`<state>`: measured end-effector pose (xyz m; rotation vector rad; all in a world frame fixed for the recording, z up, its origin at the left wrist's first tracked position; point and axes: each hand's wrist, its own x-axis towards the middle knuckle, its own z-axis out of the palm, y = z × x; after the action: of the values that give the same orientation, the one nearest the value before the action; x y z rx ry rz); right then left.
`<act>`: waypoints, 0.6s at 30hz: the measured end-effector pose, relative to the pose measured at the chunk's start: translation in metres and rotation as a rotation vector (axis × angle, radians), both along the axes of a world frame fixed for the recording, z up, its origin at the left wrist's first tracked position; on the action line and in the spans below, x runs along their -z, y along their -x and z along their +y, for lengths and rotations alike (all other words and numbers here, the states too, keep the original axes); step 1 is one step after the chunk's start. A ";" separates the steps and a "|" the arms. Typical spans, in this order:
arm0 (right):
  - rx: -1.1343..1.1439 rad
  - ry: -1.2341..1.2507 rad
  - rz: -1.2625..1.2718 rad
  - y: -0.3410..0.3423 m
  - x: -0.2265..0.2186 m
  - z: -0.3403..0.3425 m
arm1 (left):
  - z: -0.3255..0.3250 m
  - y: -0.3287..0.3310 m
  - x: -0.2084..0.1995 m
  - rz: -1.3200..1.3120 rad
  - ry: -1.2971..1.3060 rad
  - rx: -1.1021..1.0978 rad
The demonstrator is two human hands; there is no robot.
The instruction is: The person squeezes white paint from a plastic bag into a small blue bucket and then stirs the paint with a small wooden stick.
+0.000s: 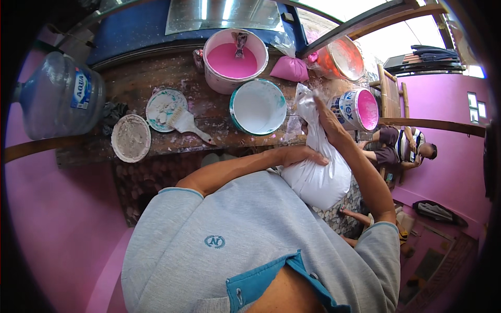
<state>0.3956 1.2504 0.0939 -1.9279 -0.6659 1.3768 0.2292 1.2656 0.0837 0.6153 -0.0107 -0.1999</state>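
Note:
A clear plastic bag (319,182) bulging with something white hangs in front of my body at the bench's edge. My left hand (305,156) grips the bag just where the full part narrows, thumb lying across the front. Higher up, my right hand (330,121) is at the twisted neck, its palm against the plastic; some of its fingers are hidden. Just left of the neck stands a white bucket (258,108) with a teal-stained rim. To the right, a tilted tub (357,109) shows pink inside.
On the wooden bench (209,112) are a bucket of pink paint (232,61), a pink-filled bag (289,69), an orange bucket (342,58), a wide brush (187,123), two crusted lids (130,139) and a large water bottle (60,96). A person (407,143) sits at right.

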 end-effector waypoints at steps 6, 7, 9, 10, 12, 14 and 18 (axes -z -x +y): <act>-0.075 0.011 -0.403 0.036 -0.022 0.020 | 0.004 0.004 0.012 0.036 0.018 -0.012; -0.075 0.017 -0.404 0.033 -0.018 0.018 | 0.005 0.004 0.011 0.035 0.024 -0.010; -0.207 -0.029 -0.542 0.025 -0.010 0.015 | 0.007 0.005 0.006 0.040 0.055 0.024; -0.255 -0.043 -0.586 0.028 -0.011 0.017 | 0.008 0.006 0.006 0.041 0.062 0.020; -0.235 -0.012 -0.439 0.034 -0.014 0.022 | 0.009 0.007 0.007 0.048 0.062 0.016; -0.247 0.026 -0.406 0.049 -0.031 0.032 | 0.010 0.009 0.010 0.041 0.081 0.000; -0.253 0.086 -0.452 0.063 -0.040 0.040 | 0.012 0.010 0.012 0.051 0.047 -0.005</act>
<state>0.3330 1.2899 0.1337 -2.3135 -1.1124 1.1288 0.2190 1.2780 0.0715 0.5635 0.0354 -0.2095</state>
